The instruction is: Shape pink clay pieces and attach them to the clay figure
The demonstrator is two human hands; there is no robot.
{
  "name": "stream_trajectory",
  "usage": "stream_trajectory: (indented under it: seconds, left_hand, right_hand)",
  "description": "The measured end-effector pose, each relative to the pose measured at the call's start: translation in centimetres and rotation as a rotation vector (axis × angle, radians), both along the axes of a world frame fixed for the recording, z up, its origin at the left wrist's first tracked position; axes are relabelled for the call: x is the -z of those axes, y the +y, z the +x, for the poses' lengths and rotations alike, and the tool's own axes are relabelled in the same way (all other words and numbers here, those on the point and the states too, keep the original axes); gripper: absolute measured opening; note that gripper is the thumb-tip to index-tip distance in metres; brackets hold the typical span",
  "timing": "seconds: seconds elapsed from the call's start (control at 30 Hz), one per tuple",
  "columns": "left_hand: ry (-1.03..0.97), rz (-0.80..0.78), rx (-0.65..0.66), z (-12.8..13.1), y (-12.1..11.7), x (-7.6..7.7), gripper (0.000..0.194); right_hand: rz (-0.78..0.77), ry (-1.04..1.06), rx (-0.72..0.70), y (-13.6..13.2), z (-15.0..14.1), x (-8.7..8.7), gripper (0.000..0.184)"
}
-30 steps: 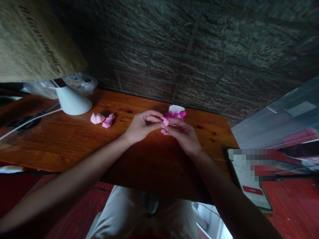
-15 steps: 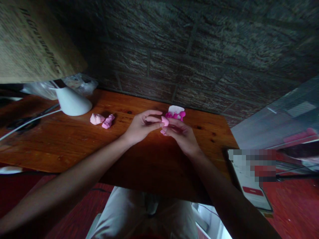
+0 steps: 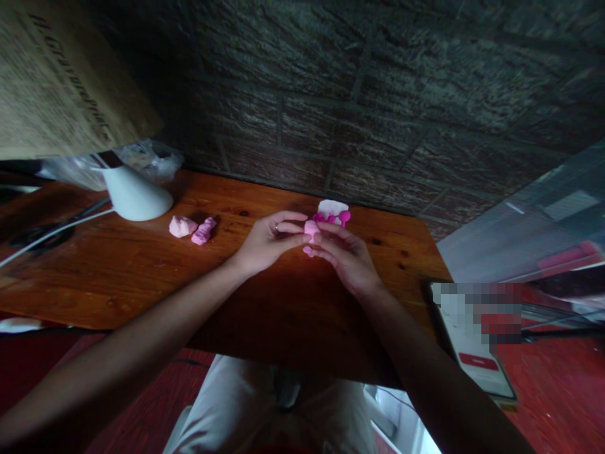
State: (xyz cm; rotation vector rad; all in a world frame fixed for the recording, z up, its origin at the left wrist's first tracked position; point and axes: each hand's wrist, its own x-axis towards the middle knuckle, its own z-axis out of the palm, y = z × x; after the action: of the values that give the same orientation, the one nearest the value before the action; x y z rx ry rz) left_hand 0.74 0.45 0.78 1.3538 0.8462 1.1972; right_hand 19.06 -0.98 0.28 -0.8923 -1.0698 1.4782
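Observation:
Between the fingertips of both hands is a small pink lump of modelling clay [image 3: 311, 228], held above the wooden table. My left hand [image 3: 270, 241] pinches it from the left, a ring on one finger. From the other side my right hand [image 3: 347, 255] grips the same lump with thumb and fingers. A smaller pink bit [image 3: 308, 251] shows just below, against the right fingers. Just behind the hands lie a white piece [image 3: 333, 206] and bright magenta shapes [image 3: 345, 218], partly hidden by the right hand. Two more clay lumps, one pale pink [image 3: 182, 226] and one darker pink [image 3: 203, 231], rest to the left.
A lamp with a white base [image 3: 137, 192] and a printed paper-like shade [image 3: 70, 82] stands at the left, its cable crossing the table [image 3: 142, 271]. Behind it lies a clear plastic bag [image 3: 154, 161]. A dark brick wall [image 3: 283, 126] backs the table; a tablet-like device [image 3: 472, 359] sits at right.
The clay lump has turned between my fingers and now shows a more upright, rounded face. Both hands stay in nearly the same place.

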Motion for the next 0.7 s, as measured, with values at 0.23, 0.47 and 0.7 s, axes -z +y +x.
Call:
stream_trajectory:
  seconds: [0.23,0.47,0.7]
  left_hand:
    - [0.003,-0.025,0.007,0.0,0.0,-0.2,0.046]
    - [0.077,-0.046,-0.099,-0.2,0.1,-0.5,0.045]
    - [0.855,0.290,-0.462,-5.7,1.7,-2.4,0.036]
  right_hand:
    - [0.011,-0.020,0.009,0.0,0.1,0.1,0.037]
    - [-0.029,0.030,0.027,0.1,0.0,0.0,0.039]
    - [-0.068,0.046,-0.008,0.3,0.1,0.6,0.035]
